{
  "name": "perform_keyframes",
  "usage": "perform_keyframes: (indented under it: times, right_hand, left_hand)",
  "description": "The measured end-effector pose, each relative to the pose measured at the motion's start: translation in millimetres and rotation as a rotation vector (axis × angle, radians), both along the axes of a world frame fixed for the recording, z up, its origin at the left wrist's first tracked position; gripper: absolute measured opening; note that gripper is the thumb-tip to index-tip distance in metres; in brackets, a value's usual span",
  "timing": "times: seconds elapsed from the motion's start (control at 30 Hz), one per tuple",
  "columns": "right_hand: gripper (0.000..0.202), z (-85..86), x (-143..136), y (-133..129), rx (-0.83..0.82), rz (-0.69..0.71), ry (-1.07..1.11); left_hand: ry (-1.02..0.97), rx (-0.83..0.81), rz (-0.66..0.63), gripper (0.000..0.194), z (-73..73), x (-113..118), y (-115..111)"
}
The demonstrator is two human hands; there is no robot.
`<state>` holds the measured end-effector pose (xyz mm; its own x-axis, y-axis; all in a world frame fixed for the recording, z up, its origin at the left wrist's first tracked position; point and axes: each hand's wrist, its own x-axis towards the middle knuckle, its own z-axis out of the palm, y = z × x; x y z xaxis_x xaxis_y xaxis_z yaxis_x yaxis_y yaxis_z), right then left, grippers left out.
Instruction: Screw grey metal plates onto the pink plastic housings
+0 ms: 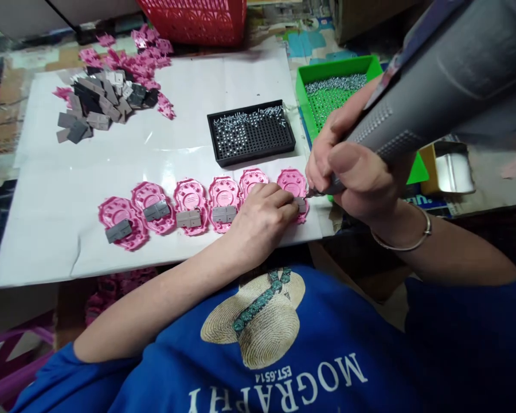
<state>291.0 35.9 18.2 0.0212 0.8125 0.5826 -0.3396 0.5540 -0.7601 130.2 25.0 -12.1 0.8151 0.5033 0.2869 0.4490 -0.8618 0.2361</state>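
Observation:
My right hand point(356, 166) is wrapped round a grey electric screwdriver point(438, 86). The tool slants down to the left, its tip at the right edge of a small grey plate point(301, 204). That plate lies across the rightmost pink plastic casing point(291, 181). My left hand point(266, 221) is closed, its fingertips pressed at the left side of this plate and partly hidden. Under the left hand another pink casing point(253, 179) is half covered. Further left, several pink casings point(191, 198) stand in a row, each with a grey plate point(188, 218) across its lower part.
A black perforated tray point(253, 156) of screws sits behind the row. To its right is a green tray point(303, 86) with more screws. Grey and black plates point(97, 97) and pink parts point(148, 57) are heaped at back left, near a red basket point(198, 23).

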Motion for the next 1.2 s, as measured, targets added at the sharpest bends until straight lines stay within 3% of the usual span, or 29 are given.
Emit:
perform_keyframes:
  times: [0.1,0.2,0.33,0.43,0.63,0.87,1.07,1.2]
  right_hand:
    - [0.028,2.4,1.5,3.5,0.006,0.037,0.01]
    - [0.03,17.6,6.6,7.3,0.029,-0.003,-0.051]
    - [0.03,42.9,21.5,23.1,0.05,-0.267,-0.088]
    - [0.026,48.0,37.2,48.5,0.077,-0.433,-0.089]
    - [0.04,28.5,56.3,93.3,-0.004,-0.502,-0.104]
    - [0.035,7.9,60.3,114.4,0.02,-0.414,-0.201]
    - [0.051,-10.5,66.4,133.3,-0.048,-0.518,-0.226]
    - [0.053,-14.3,69.0,132.6,-0.075,-0.509,-0.297]
  left_hand:
    - [0.006,-0.037,-0.005,0.026,0.1,-1.1,1.4]
    - [0.022,-0.067,-0.012,0.026,1.8,-0.7,2.1]
    - [0.041,-0.109,-0.039,0.024,3.3,5.3,1.0]
    - [0.035,-0.137,-0.059,0.023,2.3,11.1,-0.7]
    - [0.036,-0.151,-0.07,0.028,4.1,9.0,-1.5]
    - [0.105,-0.176,-0.081,0.03,8.5,4.2,-1.2]
    - [0.1,-0.182,-0.08,0.028,9.4,4.8,-1.7]
    - [0.105,-0.194,-0.076,0.026,11.0,5.0,-1.7]
